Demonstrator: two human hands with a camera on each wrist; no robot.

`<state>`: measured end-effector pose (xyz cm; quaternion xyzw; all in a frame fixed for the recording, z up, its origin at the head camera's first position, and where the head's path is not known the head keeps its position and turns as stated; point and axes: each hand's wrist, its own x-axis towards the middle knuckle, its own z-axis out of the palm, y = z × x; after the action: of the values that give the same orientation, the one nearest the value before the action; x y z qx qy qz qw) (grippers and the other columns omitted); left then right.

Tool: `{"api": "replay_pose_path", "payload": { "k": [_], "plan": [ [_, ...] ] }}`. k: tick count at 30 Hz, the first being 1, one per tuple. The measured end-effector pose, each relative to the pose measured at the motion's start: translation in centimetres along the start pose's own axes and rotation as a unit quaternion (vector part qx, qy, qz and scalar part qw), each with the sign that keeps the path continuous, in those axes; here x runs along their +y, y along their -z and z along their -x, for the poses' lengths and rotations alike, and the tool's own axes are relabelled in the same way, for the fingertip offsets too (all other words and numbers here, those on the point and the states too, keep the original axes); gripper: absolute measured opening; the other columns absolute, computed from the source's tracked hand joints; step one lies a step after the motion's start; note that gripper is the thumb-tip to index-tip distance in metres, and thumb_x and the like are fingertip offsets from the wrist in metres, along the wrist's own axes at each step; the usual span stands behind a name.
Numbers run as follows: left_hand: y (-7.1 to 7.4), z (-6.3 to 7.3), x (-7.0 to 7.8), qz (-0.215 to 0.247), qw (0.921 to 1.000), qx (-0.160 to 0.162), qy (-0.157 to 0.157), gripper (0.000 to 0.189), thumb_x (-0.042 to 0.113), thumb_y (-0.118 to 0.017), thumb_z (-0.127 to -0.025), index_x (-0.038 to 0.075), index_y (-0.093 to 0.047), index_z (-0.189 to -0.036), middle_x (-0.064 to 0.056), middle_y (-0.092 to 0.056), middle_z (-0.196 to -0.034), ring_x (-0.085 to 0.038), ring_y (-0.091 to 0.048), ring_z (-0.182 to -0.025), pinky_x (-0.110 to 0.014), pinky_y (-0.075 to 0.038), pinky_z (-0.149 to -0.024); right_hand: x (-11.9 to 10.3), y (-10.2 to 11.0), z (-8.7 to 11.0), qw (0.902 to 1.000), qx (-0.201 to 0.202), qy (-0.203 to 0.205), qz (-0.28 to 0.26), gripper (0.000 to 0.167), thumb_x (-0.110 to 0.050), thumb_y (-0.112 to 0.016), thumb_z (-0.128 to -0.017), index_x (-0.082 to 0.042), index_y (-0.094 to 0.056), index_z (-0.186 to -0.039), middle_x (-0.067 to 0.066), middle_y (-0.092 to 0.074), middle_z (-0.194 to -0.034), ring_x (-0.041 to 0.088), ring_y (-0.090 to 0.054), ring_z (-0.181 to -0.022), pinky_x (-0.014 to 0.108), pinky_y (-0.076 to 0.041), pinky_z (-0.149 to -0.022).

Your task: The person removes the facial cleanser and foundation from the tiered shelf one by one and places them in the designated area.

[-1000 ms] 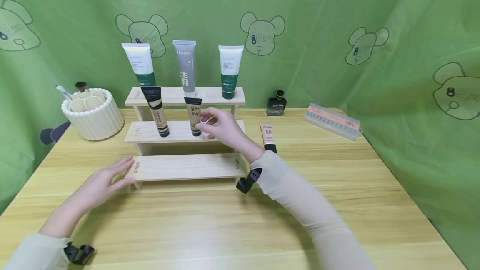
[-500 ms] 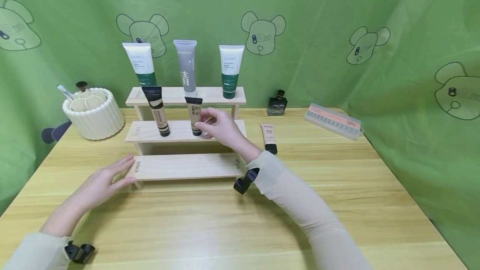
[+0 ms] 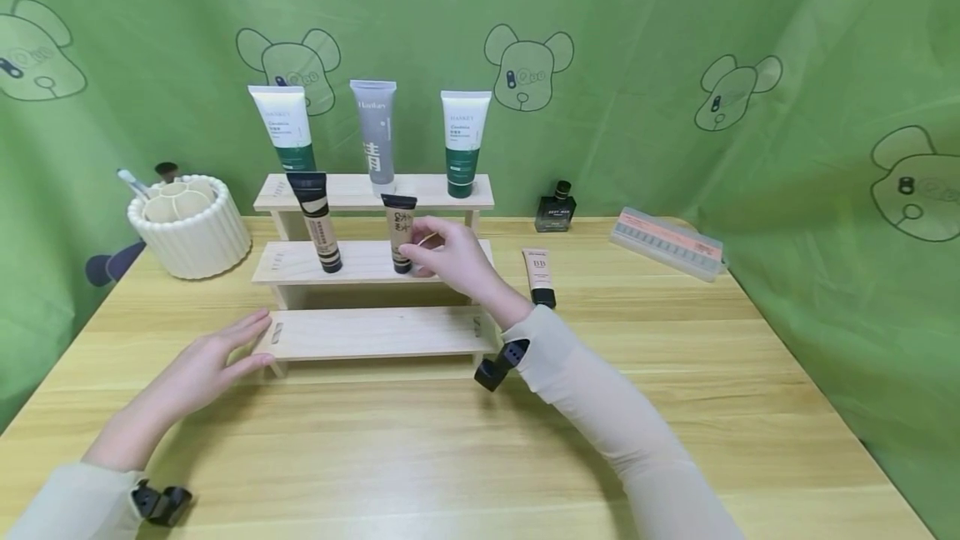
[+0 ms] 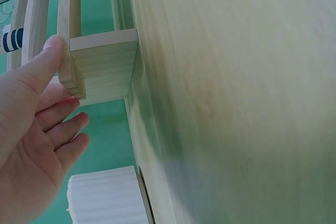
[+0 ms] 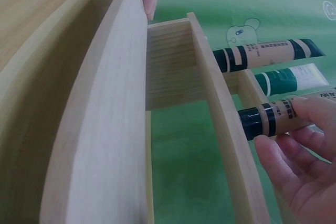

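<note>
The right hand is closed in a pinch around a small beige tube, which is held nearly upright between thumb and fingers, its black lower end set at the right-of-centre part of the middle shelf. On the same shelf, farther left, a taller beige tube is stood with a slight tilt, well apart from the pinched one. The left hand is spread, its thumb and fingers parted and laid against the left end of the lowest shelf; how firmly it is pressed there cannot be told. On the top shelf, a grey tube is flanked by two white-and-green tubes, the left one of which is partly covered by the taller beige tube. To the right of the stand, a pink BB tube, a dark bottle and a clear case are placed on the wooden table. To its left, brushes are held in a white ribbed pot.
</note>
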<state>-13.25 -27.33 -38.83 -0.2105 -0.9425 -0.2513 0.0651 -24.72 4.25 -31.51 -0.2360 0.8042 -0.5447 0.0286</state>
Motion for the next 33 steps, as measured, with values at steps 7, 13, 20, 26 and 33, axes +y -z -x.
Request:
{"api": "replay_pose_path", "payload": {
  "k": [7,13,20,26,33],
  "plan": [
    [0.0,-0.1,-0.1,0.003,1.0000,-0.003,0.000,0.057,0.025,-0.063,-0.088,-0.010,-0.045,-0.129,-0.029,-0.039,-0.134,-0.050,-0.039,-0.117,-0.061,-0.033,-0.093,0.1,1.8,1.0,0.9995,0.024,-0.020,-0.007,0.027,-0.008,-0.067,-0.085,0.003,-0.060,-0.109,0.014,-0.061,-0.097,0.023,-0.060,-0.081,0.029,-0.057,-0.061],
    [-0.1,0.0,0.0,0.003,1.0000,0.001,-0.003,0.056,0.025,-0.063,-0.088,-0.010,-0.046,-0.128,-0.029,-0.039,-0.134,-0.049,-0.040,-0.117,-0.061,-0.033,-0.093,0.3,4.0,2.0,0.9987,0.046,-0.019,-0.009,0.028,-0.008,-0.067,-0.085,0.006,-0.059,-0.108,0.017,-0.062,-0.099,0.025,-0.060,-0.086,0.031,-0.057,-0.065],
    [-0.1,0.0,0.0,0.004,1.0000,-0.002,0.001,0.057,0.025,-0.063,-0.088,-0.010,-0.045,-0.128,-0.029,-0.039,-0.134,-0.050,-0.039,-0.117,-0.061,-0.033,-0.094,1.4,6.9,3.4,0.9971,0.076,-0.005,-0.007,0.026,-0.004,-0.064,-0.086,0.010,-0.058,-0.107,0.020,-0.061,-0.098,0.025,-0.060,-0.084,0.032,-0.057,-0.065],
    [0.0,0.1,0.0,0.005,1.0000,-0.006,0.004,0.057,0.026,-0.062,-0.088,-0.010,-0.045,-0.129,-0.029,-0.038,-0.134,-0.050,-0.039,-0.117,-0.061,-0.033,-0.094,2.6,9.6,4.8,0.9950,0.092,-0.035,-0.017,0.031,-0.005,-0.062,-0.088,0.012,-0.052,-0.112,0.024,-0.058,-0.103,0.023,-0.060,-0.085,0.039,-0.056,-0.071],
    [0.0,0.1,0.0,0.008,0.9998,-0.013,0.013,0.058,0.027,-0.062,-0.089,-0.010,-0.044,-0.129,-0.029,-0.037,-0.135,-0.049,-0.037,-0.119,-0.061,-0.031,-0.095,4.5,13.1,6.4,0.9898,0.125,-0.054,-0.041,0.037,-0.006,-0.060,-0.089,0.016,-0.048,-0.116,0.023,-0.056,-0.104,0.013,-0.060,-0.081,0.034,-0.056,-0.071]
  ]
}}
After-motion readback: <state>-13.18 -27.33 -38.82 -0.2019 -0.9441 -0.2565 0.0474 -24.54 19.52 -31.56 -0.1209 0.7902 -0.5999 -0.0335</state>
